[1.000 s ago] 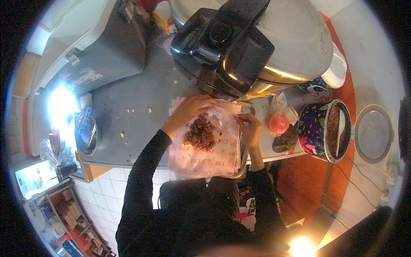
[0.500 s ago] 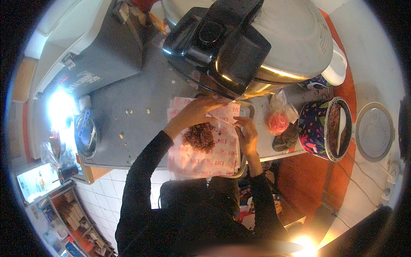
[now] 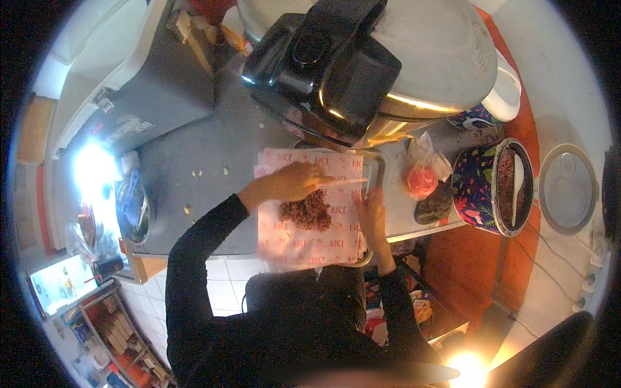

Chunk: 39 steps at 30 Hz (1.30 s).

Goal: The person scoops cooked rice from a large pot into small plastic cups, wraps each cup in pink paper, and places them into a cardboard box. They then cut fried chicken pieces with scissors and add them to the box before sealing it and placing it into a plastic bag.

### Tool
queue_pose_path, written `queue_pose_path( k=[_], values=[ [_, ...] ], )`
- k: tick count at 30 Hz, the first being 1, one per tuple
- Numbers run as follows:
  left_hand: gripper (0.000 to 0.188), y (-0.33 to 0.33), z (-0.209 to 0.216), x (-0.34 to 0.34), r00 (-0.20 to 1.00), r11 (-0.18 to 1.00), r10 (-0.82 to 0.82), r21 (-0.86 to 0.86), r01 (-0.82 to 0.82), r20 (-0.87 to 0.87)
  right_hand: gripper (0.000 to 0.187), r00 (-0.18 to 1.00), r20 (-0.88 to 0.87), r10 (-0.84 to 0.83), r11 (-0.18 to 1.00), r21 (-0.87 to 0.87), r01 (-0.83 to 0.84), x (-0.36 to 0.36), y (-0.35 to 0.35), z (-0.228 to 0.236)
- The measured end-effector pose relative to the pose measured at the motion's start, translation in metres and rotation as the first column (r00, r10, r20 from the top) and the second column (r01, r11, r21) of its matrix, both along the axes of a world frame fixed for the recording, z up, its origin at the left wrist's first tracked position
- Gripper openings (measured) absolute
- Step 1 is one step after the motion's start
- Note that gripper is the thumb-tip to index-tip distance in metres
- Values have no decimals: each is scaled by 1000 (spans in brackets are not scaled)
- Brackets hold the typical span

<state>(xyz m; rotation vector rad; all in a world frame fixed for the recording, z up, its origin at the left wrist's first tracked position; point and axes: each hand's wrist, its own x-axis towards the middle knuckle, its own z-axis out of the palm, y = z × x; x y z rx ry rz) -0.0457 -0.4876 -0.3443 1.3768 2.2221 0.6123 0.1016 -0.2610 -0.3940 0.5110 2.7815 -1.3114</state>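
Observation:
Sheets of white paper (image 3: 275,249) with red print lie stacked on a tray (image 3: 379,169), whose rim shows beyond their right side. On the top sheet sits a brown, crumbly heap of food (image 3: 305,210). My left hand (image 3: 294,182) is over the far part of the heap, its fingers closed on a folded-over edge of the top sheet. That fold stretches from my fingertips toward the right. Beside the right edge of the paper is my right hand (image 3: 371,213), slightly blurred, with its fingers stretched out and apart from the fold.
A large steel cooker (image 3: 440,58) with a black handle stands just beyond the paper. To the right are a knotted plastic bag (image 3: 420,178) and a patterned tub (image 3: 475,187) of brown food with a white spoon. A grey cool box (image 3: 155,97) and a bowl (image 3: 134,213) stand left.
My left hand has come nearer, bringing the sheet's far edge over the heap. My right hand has let go of the paper's corner and dropped slightly nearer along the right edge.

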Motion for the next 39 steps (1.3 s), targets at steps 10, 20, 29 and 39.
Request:
queue_pose_path(
  k=[10, 20, 29, 39],
  values=[
    [71, 2, 24, 20, 978, 980, 198, 32, -196, -71, 16, 994, 97, -53, 905, -416, 89, 69, -27, 40],
    [41, 20, 40, -26, 981, 910, -63, -393, 133, 186, 21, 991, 135, -16, 799, -593, 93, 94, -24, 36],
    [51, 2, -5, 60, 962, 1000, 21, -18, -16, 272, 40, 952, 108, 285, 729, -670, -142, 107, -21, 57],
    [57, 4, -13, 121, 940, 987, 159, 45, -153, -302, 44, 866, -424, 265, 892, 449, -53, 83, -42, 73]
  ],
)
